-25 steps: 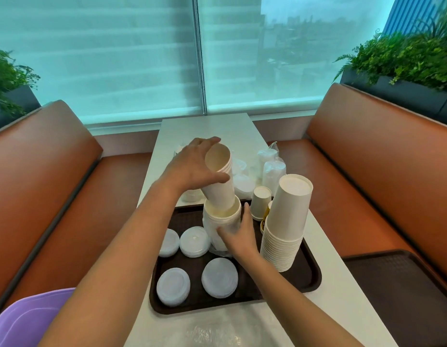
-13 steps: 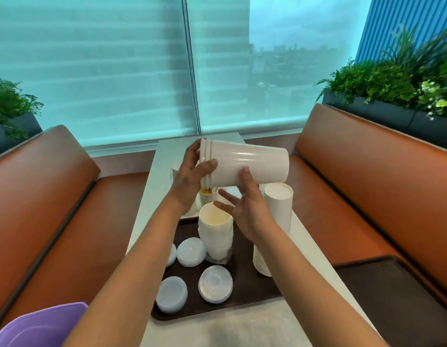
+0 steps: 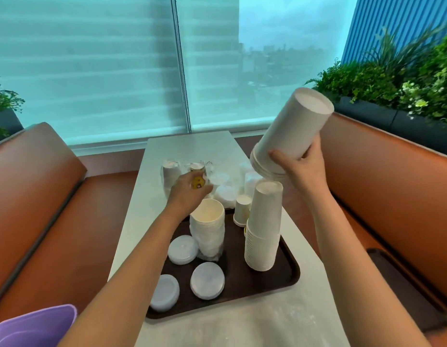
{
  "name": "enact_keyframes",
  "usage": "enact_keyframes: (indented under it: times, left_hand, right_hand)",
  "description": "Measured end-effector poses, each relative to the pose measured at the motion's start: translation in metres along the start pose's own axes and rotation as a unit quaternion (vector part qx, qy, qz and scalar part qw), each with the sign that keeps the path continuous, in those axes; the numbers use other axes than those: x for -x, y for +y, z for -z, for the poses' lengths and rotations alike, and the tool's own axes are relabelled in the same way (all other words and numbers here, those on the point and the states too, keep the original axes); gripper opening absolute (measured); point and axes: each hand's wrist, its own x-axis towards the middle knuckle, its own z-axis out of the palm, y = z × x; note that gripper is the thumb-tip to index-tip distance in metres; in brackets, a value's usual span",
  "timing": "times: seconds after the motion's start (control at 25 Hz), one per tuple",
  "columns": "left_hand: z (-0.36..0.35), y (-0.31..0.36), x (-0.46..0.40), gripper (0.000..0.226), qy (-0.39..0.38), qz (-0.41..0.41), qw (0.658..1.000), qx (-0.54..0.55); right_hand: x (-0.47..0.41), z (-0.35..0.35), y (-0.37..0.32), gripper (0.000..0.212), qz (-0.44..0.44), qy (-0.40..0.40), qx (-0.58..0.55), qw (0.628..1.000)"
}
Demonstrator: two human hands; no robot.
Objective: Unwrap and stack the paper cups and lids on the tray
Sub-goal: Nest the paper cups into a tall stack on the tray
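The right hand's fingers (image 3: 308, 152) curl round a short nested stack of white paper cups (image 3: 291, 136), held in the air above the tall upside-down stack of white cups (image 3: 263, 229). Its long axis tilts, bases toward one o'clock, rims toward seven. The left hand (image 3: 189, 194) reaches over a wrapped sleeve with a yellow mark (image 3: 197, 182) at twelve o'clock; whether its fingers pinch it I cannot tell. On the dark brown plastic tray (image 3: 290, 276) sit two cup stacks and three white lids (image 3: 207, 280). Wrapped packs wait on the white worktop (image 3: 187, 146), so I judge it roughly half done.
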Motion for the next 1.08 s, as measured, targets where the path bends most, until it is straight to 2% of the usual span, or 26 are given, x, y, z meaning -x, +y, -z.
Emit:
enact_keyframes:
  times: [0.16, 0.32, 0.48, 0.6, 0.64, 0.72, 0.8, 0.88, 0.92, 0.96, 1.0, 1.08]
  left_hand:
    - [-0.022, -0.05, -0.006, 0.069, -0.044, 0.033, 0.992, -0.11]
    - [-0.039, -0.071, -0.002, 0.088, -0.083, 0.044, 0.987, -0.133]
    - [-0.045, -0.08, 0.002, 0.104, -0.079, 0.036, 0.988, -0.128]
    - [-0.052, -0.086, 0.008, 0.115, -0.05, 0.077, 0.993, -0.078]
    - [-0.054, -0.089, 0.01, 0.117, -0.046, 0.095, 0.992, -0.064]
    - [-0.058, -0.094, 0.011, 0.118, -0.036, 0.111, 0.992, -0.053]
    - [-0.059, -0.098, 0.012, 0.116, -0.034, 0.107, 0.993, -0.036]
    - [-0.061, -0.101, 0.015, 0.103, -0.032, 0.103, 0.994, -0.006]
    - [-0.062, -0.101, 0.017, 0.097, -0.03, 0.104, 0.994, 0.006]
    - [-0.063, -0.103, 0.019, 0.093, -0.029, 0.106, 0.994, 0.015]
    - [-0.063, -0.103, 0.02, 0.091, -0.031, 0.106, 0.994, 0.02]
    - [-0.062, -0.105, 0.019, 0.087, -0.042, 0.106, 0.993, 0.018]
  right_hand:
    - [0.004, 0.001, 0.038, 0.071, -0.04, -0.067, 0.113, 0.991]
    - [0.025, 0.0, 0.093, 0.078, -0.094, -0.124, 0.222, 0.963]
    - [0.058, -0.001, 0.128, 0.087, -0.124, -0.066, 0.192, 0.971]
    - [0.06, -0.005, 0.145, 0.094, -0.123, -0.054, 0.174, 0.976]
    - [0.062, -0.004, 0.15, 0.095, -0.11, -0.044, 0.176, 0.977]
    - [0.068, -0.004, 0.154, 0.091, -0.047, 0.029, 0.233, 0.971]
    - [0.075, -0.009, 0.144, 0.071, 0.094, 0.136, 0.302, 0.939]
    - [0.082, -0.02, 0.129, 0.045, 0.241, 0.174, 0.291, 0.91]
    - [0.089, -0.028, 0.125, 0.036, 0.3, 0.146, 0.262, 0.906]
    - [0.097, -0.038, 0.121, 0.032, 0.326, 0.086, 0.222, 0.915]
    - [0.105, -0.049, 0.119, 0.033, 0.31, 0.004, 0.183, 0.933]
    - [0.116, -0.072, 0.121, 0.048, 0.196, -0.141, 0.147, 0.959]
